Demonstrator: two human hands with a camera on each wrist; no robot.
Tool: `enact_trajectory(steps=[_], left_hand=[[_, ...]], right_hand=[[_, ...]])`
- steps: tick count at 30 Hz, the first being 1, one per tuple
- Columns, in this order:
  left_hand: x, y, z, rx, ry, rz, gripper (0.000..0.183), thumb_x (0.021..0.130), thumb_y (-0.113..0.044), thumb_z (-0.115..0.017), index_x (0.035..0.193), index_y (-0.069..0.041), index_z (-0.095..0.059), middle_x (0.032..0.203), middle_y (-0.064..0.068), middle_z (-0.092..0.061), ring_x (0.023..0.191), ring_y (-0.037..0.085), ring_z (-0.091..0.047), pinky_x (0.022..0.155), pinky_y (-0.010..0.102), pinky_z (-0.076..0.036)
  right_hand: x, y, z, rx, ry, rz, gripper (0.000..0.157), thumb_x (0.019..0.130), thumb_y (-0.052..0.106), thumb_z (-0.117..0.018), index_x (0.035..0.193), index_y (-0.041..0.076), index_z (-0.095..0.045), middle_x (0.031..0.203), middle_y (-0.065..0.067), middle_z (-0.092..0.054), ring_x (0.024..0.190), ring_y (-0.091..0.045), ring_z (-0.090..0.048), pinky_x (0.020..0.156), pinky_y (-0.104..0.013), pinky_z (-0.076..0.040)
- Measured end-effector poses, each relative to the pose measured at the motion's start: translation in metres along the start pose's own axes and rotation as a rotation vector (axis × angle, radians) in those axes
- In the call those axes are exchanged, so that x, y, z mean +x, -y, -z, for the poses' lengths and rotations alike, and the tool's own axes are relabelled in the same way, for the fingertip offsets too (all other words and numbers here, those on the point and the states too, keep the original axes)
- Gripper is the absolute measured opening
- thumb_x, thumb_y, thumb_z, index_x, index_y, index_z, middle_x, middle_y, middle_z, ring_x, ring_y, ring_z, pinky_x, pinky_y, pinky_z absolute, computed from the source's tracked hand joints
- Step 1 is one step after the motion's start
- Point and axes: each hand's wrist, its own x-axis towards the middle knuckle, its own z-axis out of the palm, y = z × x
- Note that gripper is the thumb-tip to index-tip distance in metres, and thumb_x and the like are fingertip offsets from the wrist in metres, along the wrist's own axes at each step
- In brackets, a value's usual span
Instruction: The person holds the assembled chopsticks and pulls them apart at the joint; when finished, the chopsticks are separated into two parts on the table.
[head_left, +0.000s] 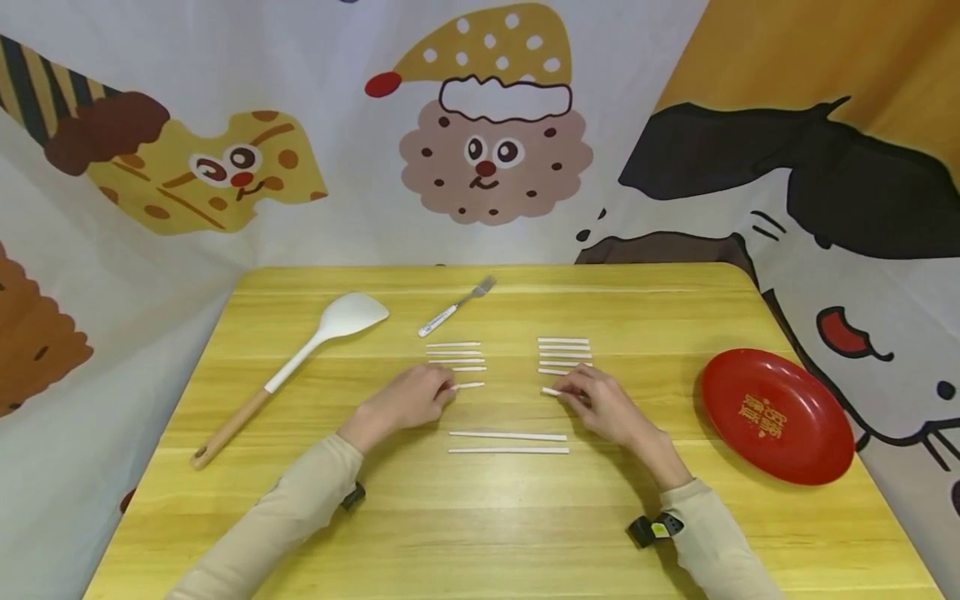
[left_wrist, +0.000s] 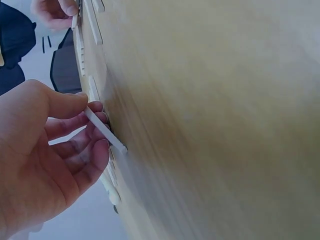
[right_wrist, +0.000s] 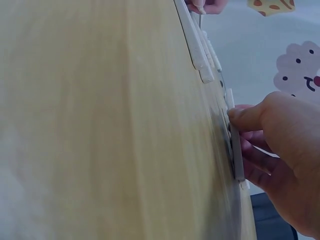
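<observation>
My left hand pinches a short white stick between thumb and fingers, low over the table. My right hand likewise pinches another short white stick close to the tabletop. Just beyond the left hand, several short white sticks lie in a roughly parallel row. A matching row of short white sticks lies beyond the right hand, which partly covers the nearest ones. Nearer to me, two long white chopsticks lie side by side, apart from both hands.
A white spatula with a wooden handle lies on the left of the wooden table. Behind the stick rows is a small fork. A red oval plate sits at the right edge. A printed cloth hangs behind.
</observation>
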Motion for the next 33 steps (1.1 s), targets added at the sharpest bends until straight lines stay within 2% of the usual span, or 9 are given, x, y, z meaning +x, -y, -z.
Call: enact_trajectory(steps=[9,13,23,27,30,33], left_hand=[[0.008,0.004,0.001,0.006,-0.032,-0.017,0.016,0.1,-0.013,-0.062,0.084,-0.011,-0.062,0.072,-0.003,-0.052,0.067,0.011,-0.047,0.06,0.025,-0.04],[0.01,0.006,0.001,0.026,-0.038,-0.035,0.013,0.1,-0.014,-0.062,0.088,-0.011,-0.064,0.075,-0.003,-0.054,0.069,0.011,-0.048,0.062,0.026,-0.042],[0.009,0.005,0.001,0.031,-0.042,-0.029,0.012,0.1,-0.015,-0.061,0.089,-0.012,-0.064,0.079,-0.002,-0.056,0.072,0.011,-0.05,0.065,0.026,-0.045],[0.008,-0.002,0.001,0.06,-0.058,-0.078,0.011,0.1,-0.016,-0.063,0.09,-0.012,-0.067,0.083,-0.001,-0.058,0.072,0.01,-0.051,0.064,0.025,-0.047],[0.011,-0.008,-0.001,0.075,-0.048,-0.132,0.011,0.099,-0.019,-0.065,0.091,-0.012,-0.068,0.086,-0.001,-0.062,0.074,0.01,-0.053,0.067,0.026,-0.048],[0.015,-0.01,-0.006,0.073,-0.033,-0.153,0.009,0.098,-0.019,-0.068,0.091,-0.014,-0.068,0.087,-0.002,-0.062,0.075,0.009,-0.052,0.067,0.026,-0.048]], right_hand=[[0.0,0.0,0.0,0.009,0.004,-0.01,0.014,0.09,0.002,-0.074,0.103,0.01,-0.075,0.096,0.0,-0.067,0.081,-0.007,-0.062,0.067,-0.024,-0.056],[0.0,0.0,0.001,0.009,0.007,-0.015,0.015,0.09,0.002,-0.074,0.102,0.01,-0.075,0.096,0.001,-0.067,0.08,-0.007,-0.062,0.067,-0.024,-0.056],[0.0,0.001,0.0,0.008,0.006,-0.008,0.014,0.091,0.003,-0.074,0.103,0.009,-0.074,0.095,-0.001,-0.067,0.079,-0.007,-0.061,0.066,-0.023,-0.055],[0.002,-0.002,-0.001,-0.012,-0.026,0.018,0.014,0.089,0.001,-0.075,0.101,0.008,-0.075,0.092,0.0,-0.066,0.079,-0.008,-0.06,0.066,-0.024,-0.055],[0.005,-0.005,-0.002,-0.046,-0.05,0.043,0.014,0.088,0.0,-0.076,0.099,0.008,-0.075,0.09,0.0,-0.066,0.08,-0.009,-0.061,0.068,-0.026,-0.056],[0.01,-0.007,-0.003,-0.082,-0.04,0.056,0.013,0.088,0.002,-0.076,0.098,0.009,-0.075,0.09,0.001,-0.066,0.081,-0.01,-0.061,0.069,-0.027,-0.056]])
